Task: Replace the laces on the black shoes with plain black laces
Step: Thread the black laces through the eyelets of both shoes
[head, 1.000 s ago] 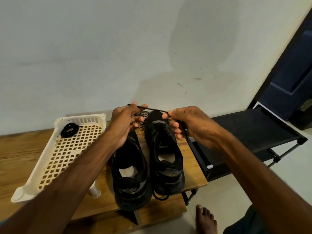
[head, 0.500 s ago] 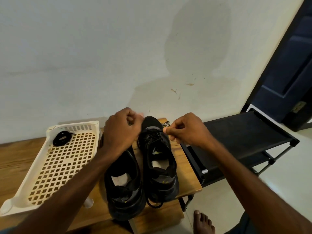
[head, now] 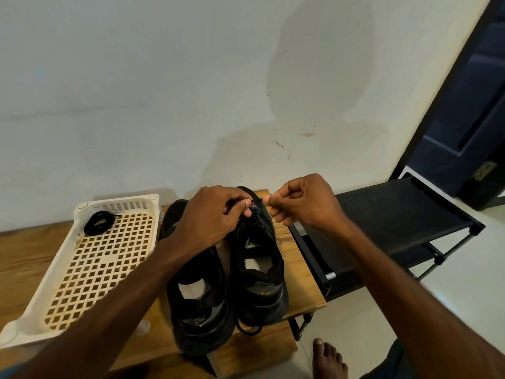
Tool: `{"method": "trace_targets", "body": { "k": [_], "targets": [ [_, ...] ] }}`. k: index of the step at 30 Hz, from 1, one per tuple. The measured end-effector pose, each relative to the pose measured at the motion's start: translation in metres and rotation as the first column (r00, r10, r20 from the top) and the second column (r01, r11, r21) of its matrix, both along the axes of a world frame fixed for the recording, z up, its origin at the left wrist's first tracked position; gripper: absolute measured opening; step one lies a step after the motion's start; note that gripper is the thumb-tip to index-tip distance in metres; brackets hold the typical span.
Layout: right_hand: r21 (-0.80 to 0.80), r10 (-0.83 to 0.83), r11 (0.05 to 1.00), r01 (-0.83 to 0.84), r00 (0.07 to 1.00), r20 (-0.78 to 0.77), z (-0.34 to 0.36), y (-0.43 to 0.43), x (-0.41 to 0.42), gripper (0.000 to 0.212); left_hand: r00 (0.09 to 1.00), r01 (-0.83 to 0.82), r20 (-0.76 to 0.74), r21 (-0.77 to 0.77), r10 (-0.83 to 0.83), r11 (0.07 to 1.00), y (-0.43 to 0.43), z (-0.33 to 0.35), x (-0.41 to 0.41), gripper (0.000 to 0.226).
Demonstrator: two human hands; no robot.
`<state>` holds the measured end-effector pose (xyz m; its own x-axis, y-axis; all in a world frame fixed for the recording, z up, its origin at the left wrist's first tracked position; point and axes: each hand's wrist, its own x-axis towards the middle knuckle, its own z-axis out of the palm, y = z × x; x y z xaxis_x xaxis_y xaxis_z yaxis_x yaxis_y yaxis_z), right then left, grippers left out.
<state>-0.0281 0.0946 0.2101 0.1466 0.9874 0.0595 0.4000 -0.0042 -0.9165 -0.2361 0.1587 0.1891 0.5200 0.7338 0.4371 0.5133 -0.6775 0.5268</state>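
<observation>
Two black shoes stand side by side on a wooden table (head: 297, 274), heels toward me: the left shoe (head: 199, 305) and the right shoe (head: 259, 269). My left hand (head: 216, 214) and my right hand (head: 297, 201) hover over the toe end of the right shoe. Between their pinched fingertips runs a short stretch of plain black lace (head: 257, 202). The left hand hides the lower eyelets. A coiled black lace (head: 99, 222) lies in the far corner of a white plastic basket (head: 54, 285) to the left.
A black fabric shoe rack (head: 396, 222) stands right of the table, lower down. A white wall is close behind. A dark door (head: 470, 91) is at the far right. My bare foot (head: 328, 359) rests on the floor below the table edge.
My hands have come closer together over the right shoe's toe. The stretch of black lace between them has shortened. The view has shifted, so the shoes and basket sit lower.
</observation>
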Motion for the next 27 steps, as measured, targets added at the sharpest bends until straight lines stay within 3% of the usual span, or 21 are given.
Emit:
{"method": "trace_targets", "body": {
  "k": [5,9,13,19,22,23,27],
  "targets": [
    [-0.109,0.083,0.990,-0.094,0.991,-0.103,0.001,0.000,0.001,0.014,0.997,-0.059,-0.051,-0.008,0.058,0.998,0.006,-0.001,-0.003,0.016],
    [-0.131,0.035,0.990,-0.054,0.989,-0.145,0.002,-0.003,0.001,0.017,0.996,-0.040,-0.075,0.019,0.042,0.999,0.003,-0.002,-0.004,0.015],
    [-0.094,0.061,0.993,-0.070,0.994,-0.094,0.002,-0.003,0.000,0.019,0.999,-0.031,-0.032,0.073,0.033,0.997,-0.003,-0.002,0.001,0.024],
    [-0.089,0.127,0.987,-0.131,0.990,-0.055,0.003,-0.003,-0.003,0.014,0.998,0.036,0.057,0.068,-0.040,0.997,-0.009,0.005,0.006,0.013],
    [-0.105,0.139,0.984,-0.145,0.989,-0.055,0.001,-0.003,-0.003,0.016,0.999,0.022,0.033,0.042,-0.023,0.999,-0.010,0.006,0.004,0.010],
    [-0.116,0.138,0.983,-0.139,0.990,-0.017,0.000,-0.004,-0.004,0.018,1.000,0.004,0.013,0.020,-0.005,1.000,-0.010,0.006,0.003,0.009],
    [-0.138,0.112,0.989,-0.059,0.905,0.410,-0.011,-0.011,-0.011,0.021,0.996,-0.090,-0.002,-0.013,0.090,0.996,-0.012,0.002,0.000,0.006]
  ]
}}
